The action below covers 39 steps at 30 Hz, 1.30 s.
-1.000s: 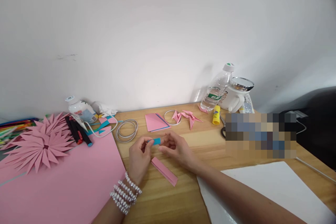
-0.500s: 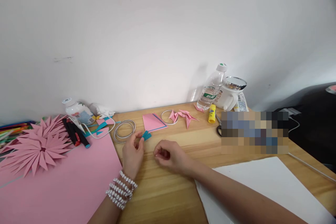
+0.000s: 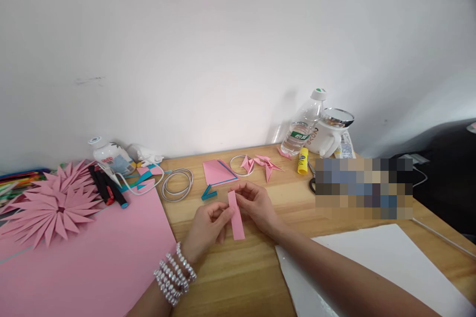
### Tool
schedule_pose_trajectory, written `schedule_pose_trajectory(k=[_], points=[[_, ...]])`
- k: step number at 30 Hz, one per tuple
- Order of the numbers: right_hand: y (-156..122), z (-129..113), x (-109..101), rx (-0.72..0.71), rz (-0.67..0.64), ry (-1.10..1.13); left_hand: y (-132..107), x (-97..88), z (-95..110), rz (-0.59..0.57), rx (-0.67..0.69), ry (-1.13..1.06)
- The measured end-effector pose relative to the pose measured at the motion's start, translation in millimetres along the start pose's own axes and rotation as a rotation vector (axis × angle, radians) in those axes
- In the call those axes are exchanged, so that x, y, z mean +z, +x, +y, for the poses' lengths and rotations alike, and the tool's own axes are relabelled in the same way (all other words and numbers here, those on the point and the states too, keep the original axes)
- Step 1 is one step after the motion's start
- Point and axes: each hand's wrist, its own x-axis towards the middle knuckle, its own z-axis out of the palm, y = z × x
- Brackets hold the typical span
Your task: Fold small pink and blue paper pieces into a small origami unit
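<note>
A narrow pink paper strip [image 3: 237, 225] is held slanted above the wooden table, between both hands. My left hand [image 3: 210, 223], with pearl bracelets on its wrist, pinches the strip's left edge with the thumb on top. At the strip's upper right, my right hand [image 3: 256, 203] grips it with bent fingers. Just beyond the left hand lies a small folded teal paper piece [image 3: 208, 193], touched by neither hand. Behind it is a stack of pink square paper [image 3: 219, 172] with blue edges.
Coiled cable [image 3: 177, 184], pink folded stars [image 3: 59, 209] and markers [image 3: 107, 188] lie to the left on pink sheets. Folded pink pieces [image 3: 268, 166], a glue stick [image 3: 302, 161], a water bottle [image 3: 302, 126] and a mug [image 3: 329, 133] stand at the back right. A white board [image 3: 357, 262] lies front right.
Both hands have come together around the pink strip, which was not visible before. The teal piece, earlier at my left fingertips, now lies loose on the table.
</note>
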Motion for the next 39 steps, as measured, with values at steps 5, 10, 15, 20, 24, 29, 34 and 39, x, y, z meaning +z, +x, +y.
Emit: schedule_pose_trajectory(k=[5,10,15,20,24,29,34,39], points=[[0.1,-0.7,2.0,-0.040,-0.045,-0.001,1.6,-2.6,-1.2,0.031,-0.054,-0.027],[-0.5,-1.1,3.8,0.023,-0.171,0.031,2.5,-4.7,-0.1,0.098,0.017,-0.047],[1.1,3.4,2.9,0.012,-0.140,0.059,1.8,-2.0,0.4,0.091,0.025,-0.068],[1.1,3.2,2.4,-0.002,-0.184,0.013,2.5,-1.9,-1.2,0.112,0.053,-0.108],[-1.8,-0.6,2.9,0.000,-0.238,-0.025,3.0,-2.5,-2.4,0.113,0.065,-0.174],[-2.7,3.2,2.3,-0.015,-0.212,0.010,3.6,-3.6,-5.3,0.114,0.059,-0.204],[-3.2,8.3,2.3,-0.111,-0.227,-0.132,4.5,-6.2,-7.6,0.152,0.043,-0.318],[-3.7,11.7,1.5,-0.247,-0.230,-0.208,4.7,-8.6,-5.5,0.185,-0.014,-0.401]])
